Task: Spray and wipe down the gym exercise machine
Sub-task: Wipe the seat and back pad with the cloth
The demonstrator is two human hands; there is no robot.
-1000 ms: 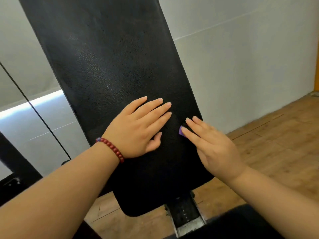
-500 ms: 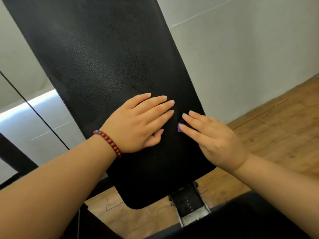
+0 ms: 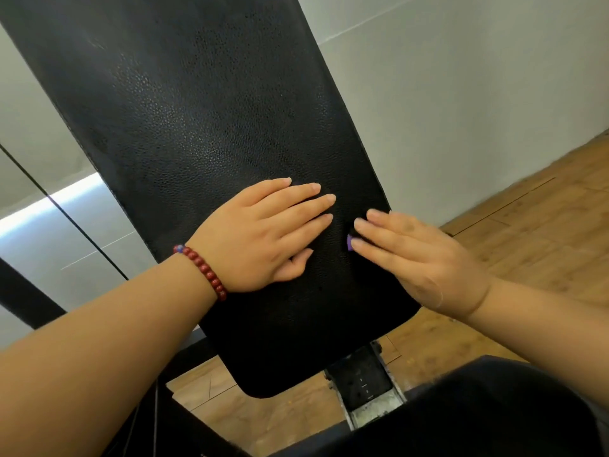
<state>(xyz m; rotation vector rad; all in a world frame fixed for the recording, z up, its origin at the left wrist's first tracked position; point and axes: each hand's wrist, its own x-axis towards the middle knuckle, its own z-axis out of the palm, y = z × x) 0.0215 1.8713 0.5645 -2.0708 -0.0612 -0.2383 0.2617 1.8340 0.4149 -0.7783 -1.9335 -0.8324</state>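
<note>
Wiping appears to be the step in hand on the gym machine's black back pad point(image 3: 204, 133), which slants across mid-view. The left hand point(image 3: 260, 239) lies flat on it, grip open. The right hand point(image 3: 418, 262), fingers straight, presses a purple cloth point(image 3: 348, 243) near the pad's right edge — only a sliver shows. The next move probably calls for firm strokes over the lower pad. No brand is readable, and the marks on the metal bracket point(image 3: 365, 387) are too small.

One left hand point(image 3: 257, 239), one right hand point(image 3: 421, 258), one pad point(image 3: 230, 127), one bracelet point(image 3: 204, 270), one purple scrap point(image 3: 348, 242).
</note>
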